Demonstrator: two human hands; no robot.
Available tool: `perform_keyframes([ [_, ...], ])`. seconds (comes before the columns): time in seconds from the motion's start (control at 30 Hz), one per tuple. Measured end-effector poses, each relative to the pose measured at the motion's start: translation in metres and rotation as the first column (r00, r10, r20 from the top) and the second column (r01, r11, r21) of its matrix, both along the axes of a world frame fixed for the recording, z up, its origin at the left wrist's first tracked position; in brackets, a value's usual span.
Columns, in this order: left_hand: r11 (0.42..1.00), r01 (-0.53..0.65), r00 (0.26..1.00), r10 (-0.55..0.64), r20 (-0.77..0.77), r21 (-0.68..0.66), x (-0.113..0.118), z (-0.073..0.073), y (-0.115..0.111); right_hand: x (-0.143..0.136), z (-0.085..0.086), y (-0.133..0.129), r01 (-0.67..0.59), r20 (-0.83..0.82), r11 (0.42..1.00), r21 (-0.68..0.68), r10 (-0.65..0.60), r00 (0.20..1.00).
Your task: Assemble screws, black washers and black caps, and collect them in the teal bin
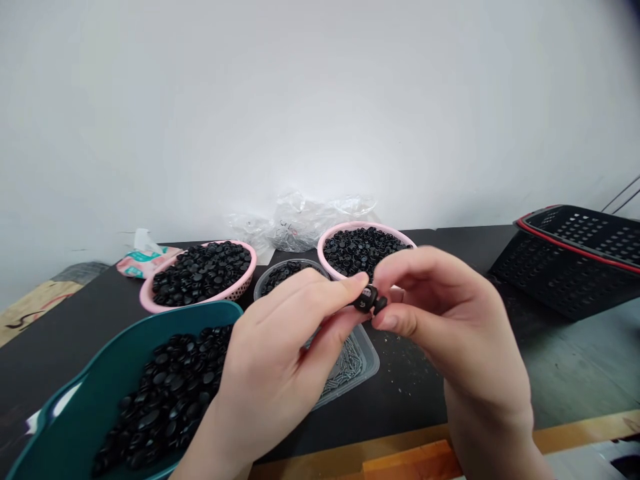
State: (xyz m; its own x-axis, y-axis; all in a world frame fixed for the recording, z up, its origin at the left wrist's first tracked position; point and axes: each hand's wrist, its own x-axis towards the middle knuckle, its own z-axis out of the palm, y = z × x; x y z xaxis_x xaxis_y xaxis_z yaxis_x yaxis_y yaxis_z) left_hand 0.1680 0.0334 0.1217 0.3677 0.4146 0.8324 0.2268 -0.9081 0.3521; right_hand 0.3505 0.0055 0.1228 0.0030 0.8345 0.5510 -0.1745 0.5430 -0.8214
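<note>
My left hand (300, 333) pinches a small black plastic knob (368, 298) between thumb and forefinger; pale markings show on its side. Close against its right end is a smaller black piece (381, 305), held at the fingertips of my right hand (445, 320). Whether the two pieces are joined I cannot tell. Below and partly behind my left hand lies a clear plastic tray (371, 370) of thin metal pins or screws. A round clear tub (259, 288) of black parts stands behind that hand, partly covered by it.
A teal basin (115, 353) of black caps stands at left front. Pink baskets hold black parts, one at left (147, 293), one behind my hands (327, 240). Clear plastic bags (300, 223) and a tissue pack (145, 261) lie near the wall. A black basket (560, 267) is at right.
</note>
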Motion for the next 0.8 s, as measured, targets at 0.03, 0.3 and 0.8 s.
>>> perform_keyframes([
  [0.03, 1.000, 0.006, 1.000, -0.006, -0.018, 0.011, 0.000, 0.001, 0.000, 0.001, 0.000, 0.003, -0.075, -0.007, 0.997, -0.025, 0.075, 0.997],
  [0.3, 0.963, -0.174, 0.958, 0.213, -0.191, 0.204, -0.006, 0.002, -0.002, 0.002, -0.002, 0.013, -0.255, 0.069, 0.960, -0.114, 0.264, 0.962],
  [0.8, 0.985, -0.010, 1.000, 0.009, -0.009, -0.174, 0.008, 0.006, -0.007, -0.010, -0.007, -0.005, 0.110, 0.278, 0.966, 0.235, -0.175, 0.944],
])
